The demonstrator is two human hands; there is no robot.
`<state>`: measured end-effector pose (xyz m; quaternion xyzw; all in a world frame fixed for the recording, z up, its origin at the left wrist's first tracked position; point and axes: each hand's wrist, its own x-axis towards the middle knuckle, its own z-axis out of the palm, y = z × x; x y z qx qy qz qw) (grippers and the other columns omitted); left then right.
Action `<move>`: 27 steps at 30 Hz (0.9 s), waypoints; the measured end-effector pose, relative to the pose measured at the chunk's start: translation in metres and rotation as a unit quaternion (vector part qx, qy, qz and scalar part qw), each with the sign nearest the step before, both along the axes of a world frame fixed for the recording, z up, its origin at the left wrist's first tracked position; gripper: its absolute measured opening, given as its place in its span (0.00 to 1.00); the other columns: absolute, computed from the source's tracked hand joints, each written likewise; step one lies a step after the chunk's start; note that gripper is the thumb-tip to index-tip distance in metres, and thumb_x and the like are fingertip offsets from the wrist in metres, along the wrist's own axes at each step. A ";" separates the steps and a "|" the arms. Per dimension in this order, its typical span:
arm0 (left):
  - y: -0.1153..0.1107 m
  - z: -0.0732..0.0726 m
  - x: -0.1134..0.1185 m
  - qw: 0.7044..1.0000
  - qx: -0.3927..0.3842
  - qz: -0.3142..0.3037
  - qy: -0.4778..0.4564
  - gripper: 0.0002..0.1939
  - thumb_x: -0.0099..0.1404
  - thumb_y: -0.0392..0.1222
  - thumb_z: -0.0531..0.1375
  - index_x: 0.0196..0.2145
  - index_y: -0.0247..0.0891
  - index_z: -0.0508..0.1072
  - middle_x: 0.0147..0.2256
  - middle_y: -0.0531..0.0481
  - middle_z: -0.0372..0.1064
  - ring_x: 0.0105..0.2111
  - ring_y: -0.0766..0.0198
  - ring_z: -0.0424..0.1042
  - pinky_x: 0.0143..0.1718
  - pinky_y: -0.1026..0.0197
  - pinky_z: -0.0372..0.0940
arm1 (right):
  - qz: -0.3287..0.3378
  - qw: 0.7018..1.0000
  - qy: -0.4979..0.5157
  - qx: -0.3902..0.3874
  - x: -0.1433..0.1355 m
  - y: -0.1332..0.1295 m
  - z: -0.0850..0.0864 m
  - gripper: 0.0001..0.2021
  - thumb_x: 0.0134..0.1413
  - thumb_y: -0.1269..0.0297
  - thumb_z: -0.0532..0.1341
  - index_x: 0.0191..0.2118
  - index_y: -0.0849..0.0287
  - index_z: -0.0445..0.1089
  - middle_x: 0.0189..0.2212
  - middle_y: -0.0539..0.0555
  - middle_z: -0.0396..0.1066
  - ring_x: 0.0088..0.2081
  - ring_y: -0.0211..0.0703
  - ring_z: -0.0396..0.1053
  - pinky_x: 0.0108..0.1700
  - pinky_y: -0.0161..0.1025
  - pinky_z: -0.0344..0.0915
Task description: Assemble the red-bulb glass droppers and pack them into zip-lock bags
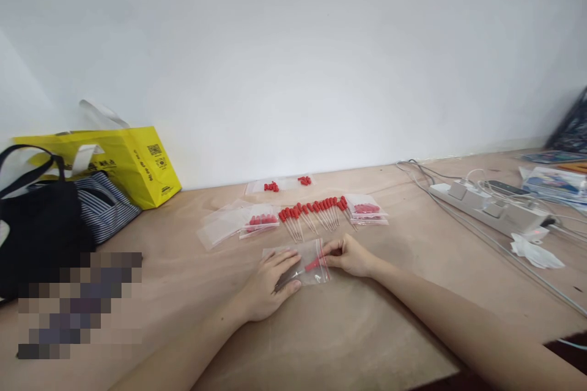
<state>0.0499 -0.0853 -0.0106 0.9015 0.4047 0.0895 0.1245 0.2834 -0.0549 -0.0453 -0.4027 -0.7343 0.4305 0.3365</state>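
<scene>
A clear zip bag [313, 249] with a red line along its mouth lies flat on the table before me. Inside it is a glass dropper [312, 266], its red rubber bulb toward the mouth and its tube pointing left. My left hand [270, 284] rests flat on the bag's closed end, fingers stretched out and thumb apart. At the mouth, my right hand [348, 256] pinches the bag's edge close to the bulb; its fingertips are partly hidden. Just beyond, several loose droppers [316, 211] with red bulbs lie in a row. Filled bags [367, 208] and another filled bag [260, 222] flank them.
Flat bags [217, 226] lie to the left. Near the wall are small red bulbs [271, 187] and glass tubes on a bag. A yellow bag [137, 165] and a black bag [41, 226] stand left. Right are a power strip [490, 208], cables and a crumpled tissue [536, 252].
</scene>
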 end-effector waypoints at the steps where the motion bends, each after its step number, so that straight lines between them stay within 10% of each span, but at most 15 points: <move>1: 0.000 -0.001 0.000 1.000 0.002 -0.001 -0.001 0.24 0.63 0.50 0.48 0.55 0.41 0.56 0.57 0.48 0.52 0.57 0.57 0.49 0.56 0.47 0.43 | 0.000 1.000 -0.013 0.009 -0.002 -0.001 0.000 0.14 0.41 0.54 0.62 0.31 0.60 0.74 0.26 0.51 0.72 0.28 0.38 0.66 0.31 0.33 0.61; 8: -0.001 0.000 0.000 1.000 0.002 -0.004 -0.007 0.24 0.63 0.52 0.48 0.55 0.41 0.57 0.56 0.48 0.52 0.57 0.57 0.49 0.56 0.48 0.44 | -0.098 0.976 -0.174 0.089 0.004 0.004 0.010 0.09 0.48 0.60 0.57 0.32 0.54 0.74 0.29 0.48 0.72 0.32 0.41 0.67 0.33 0.33 0.59; 14: -0.003 0.003 0.000 1.000 -0.006 0.001 -0.008 0.23 0.63 0.51 0.48 0.54 0.40 0.58 0.56 0.47 0.52 0.56 0.56 0.50 0.57 0.47 0.42 | -0.365 0.847 -0.356 0.147 0.034 0.033 0.028 0.12 0.50 0.63 0.53 0.38 0.53 0.72 0.37 0.54 0.67 0.39 0.43 0.64 0.34 0.34 0.56; 27: -0.002 0.002 -0.001 1.000 0.001 -0.007 -0.011 0.24 0.63 0.52 0.48 0.54 0.40 0.58 0.56 0.46 0.53 0.56 0.56 0.50 0.56 0.47 0.44 | -0.406 0.813 -0.411 0.074 0.056 0.057 0.025 0.15 0.54 0.58 0.49 0.40 0.51 0.71 0.41 0.57 0.65 0.40 0.47 0.66 0.38 0.38 0.58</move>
